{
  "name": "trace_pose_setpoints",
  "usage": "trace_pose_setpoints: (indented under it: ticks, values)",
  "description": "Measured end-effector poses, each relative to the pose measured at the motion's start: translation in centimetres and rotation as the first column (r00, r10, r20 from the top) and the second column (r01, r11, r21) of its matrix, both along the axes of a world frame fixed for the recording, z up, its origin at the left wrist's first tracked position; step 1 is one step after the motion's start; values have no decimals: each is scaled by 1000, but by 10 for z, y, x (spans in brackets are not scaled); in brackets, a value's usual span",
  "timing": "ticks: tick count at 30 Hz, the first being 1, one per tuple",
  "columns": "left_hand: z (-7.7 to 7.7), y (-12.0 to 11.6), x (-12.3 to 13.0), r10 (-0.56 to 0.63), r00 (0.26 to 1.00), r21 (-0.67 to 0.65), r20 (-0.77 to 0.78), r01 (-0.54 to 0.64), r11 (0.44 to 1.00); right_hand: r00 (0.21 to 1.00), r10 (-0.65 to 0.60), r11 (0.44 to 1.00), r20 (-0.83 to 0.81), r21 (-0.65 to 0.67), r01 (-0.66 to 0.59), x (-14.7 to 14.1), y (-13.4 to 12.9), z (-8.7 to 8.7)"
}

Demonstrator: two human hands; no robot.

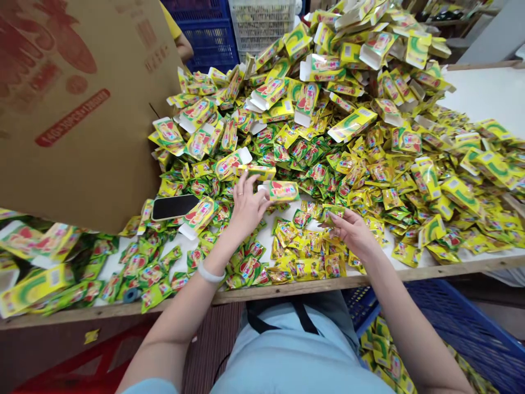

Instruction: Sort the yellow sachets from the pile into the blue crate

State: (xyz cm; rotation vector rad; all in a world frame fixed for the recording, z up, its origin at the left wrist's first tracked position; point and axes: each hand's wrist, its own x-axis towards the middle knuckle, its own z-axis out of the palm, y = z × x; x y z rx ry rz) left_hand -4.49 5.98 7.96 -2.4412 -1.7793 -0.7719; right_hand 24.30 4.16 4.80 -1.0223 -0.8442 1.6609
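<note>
My left hand (248,205) is over the middle of the table, thumb and fingers closed at the open flap end of a small yellow candy box (284,191). The box lies on its side with a red and green print facing up. Just behind those fingers is another yellow box (262,172). On the right, my right hand (353,232) pinches a small candy packet (334,209) between thumb and fingertips. Loose yellow packets (308,268) lie between my two hands, and green packets (251,268) lie below my left wrist.
A high heap of yellow boxes (311,101) and packets covers the table's back. At left stands a large carton (77,120), with a phone (174,207) beside it. Below right is a blue crate (463,328) holding packets. Another person's arm (184,46) shows behind the carton.
</note>
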Motion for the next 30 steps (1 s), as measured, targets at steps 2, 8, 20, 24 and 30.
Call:
trace_pose_setpoints:
  ticks: [2,8,20,24,30]
  values:
    - [10,-15,-1,-231,972,17,-48,232,972,989,110,989,-95,-89,-119,-3,1,1]
    - [3,-59,29,-316,839,194,444,255,947,948,236,963,-216,-81,-258,-31,-22,10]
    - [-8,-68,68,179,266,-313,947,650,692,968,-152,896,200,441,49,-20,-45,53]
    - [-2,-75,67,95,331,-318,939,727,609,902,-156,701,404,688,-187,-34,-32,68]
    - [-5,-77,59,28,463,-403,886,739,540,627,-19,530,778,540,-654,-25,-29,77]
